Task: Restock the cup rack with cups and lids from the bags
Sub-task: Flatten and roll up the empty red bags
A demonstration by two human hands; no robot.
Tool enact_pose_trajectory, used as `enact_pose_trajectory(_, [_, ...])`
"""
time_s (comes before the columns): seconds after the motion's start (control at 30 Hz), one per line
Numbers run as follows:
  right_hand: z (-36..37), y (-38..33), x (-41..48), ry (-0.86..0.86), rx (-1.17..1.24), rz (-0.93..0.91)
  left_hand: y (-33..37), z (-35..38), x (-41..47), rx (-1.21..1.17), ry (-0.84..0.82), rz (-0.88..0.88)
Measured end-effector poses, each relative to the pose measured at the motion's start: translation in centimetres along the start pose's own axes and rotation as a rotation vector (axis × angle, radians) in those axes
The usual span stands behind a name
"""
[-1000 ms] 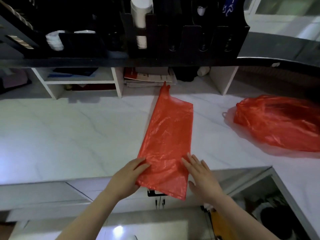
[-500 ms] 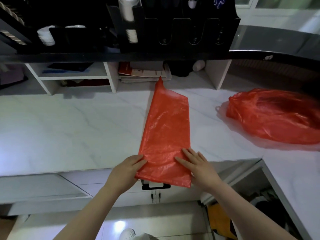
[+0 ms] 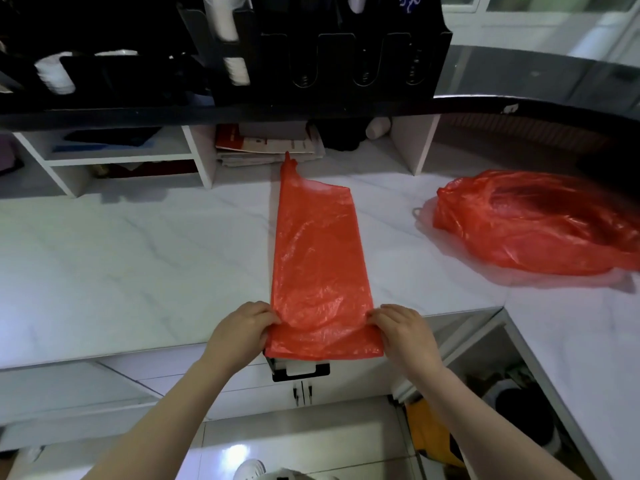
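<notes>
Far left, up on the dark upper ledge, there's a white stack (image 3: pixel 55 77) of something, could be lids or small cups, honestly can't tell from here. Below it sits a white shelf unit (image 3: pixel 121 157) at the back of the marble-look worktop (image 3: pixel 121 254). Moving in, the left hand (image 3: pixel 239 334) is at the front edge of the worktop, fingers curled and pinching the left side of the flat red bag (image 3: pixel 318 265) near its closest end. That bag lies smoothed out in a long strip running away from the person, its pointy far tip almost reaching a pile of papers (image 3: pixel 270 147) tucked under the ledge, and its near end hangs a little over the worktop's front edge, just above a black handle (image 3: pixel 301 370). Up top, the black cup rack (image 3: pixel 346 64) stands on the ledge. Its leftmost slot has a column of white cups (image 3: pixel 225 22), and the slots to the right of that look dark, with no cups that I can make out. The right hand (image 3: pixel 405 330) mirrors the left, fingers curled on the bag's right side near the same end. Further right, well apart from the flat one, a bulging red bag (image 3: pixel 533 223) sits on the worktop with something dark inside. Down on the floor there's a white shoe (image 3: pixel 249 469).
</notes>
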State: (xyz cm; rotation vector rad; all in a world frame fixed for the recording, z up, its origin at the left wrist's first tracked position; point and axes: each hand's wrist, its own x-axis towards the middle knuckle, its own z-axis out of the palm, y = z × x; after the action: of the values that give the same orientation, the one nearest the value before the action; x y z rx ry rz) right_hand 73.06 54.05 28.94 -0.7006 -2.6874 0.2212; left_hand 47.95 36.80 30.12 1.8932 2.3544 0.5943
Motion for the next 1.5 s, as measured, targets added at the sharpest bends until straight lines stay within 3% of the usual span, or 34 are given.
enact_pose_trajectory(0.13, [-0.3, 1.0, -0.5, -0.091, 0.071, 0.128, 0.7, 0.9, 1.0, -0.056, -0.011, -0.051])
enact_pose_trajectory(0.27, [0.0, 1.3, 0.4, -0.038, 0.227, 0.274, 0.1, 1.0, 1.7, -0.116, -0.029, -0.184])
enact_pose_trajectory(0.43, [0.9, 1.2, 2.7, -0.081, 0.201, 0.544, 0.5, 1.8, 1.3, -0.312, 0.127, -0.412])
enact_pose_trajectory(0.83, [1.3, 0.6, 5.1, -0.138, 0.002, 0.576, 2.2, 2.3, 1.7, -0.496, 0.232, -0.573])
enact_pose_trajectory(1.03, [1.6, 0.7, 3.9, -0.054, 0.209, 0.556, 2.1, 1.8, 2.2, -0.805, 0.236, -0.670])
enact_pose_trajectory(1.27, [0.6, 0.2, 4.4, 0.097, 0.662, 0.674, 1.8, 2.0, 1.9, -0.777, 0.228, -0.664])
enact_pose_trajectory(1.5, [0.9, 0.2, 4.8, 0.036, 0.577, 0.682, 1.9, 1.5, 2.0, -0.746, 0.233, -0.679])
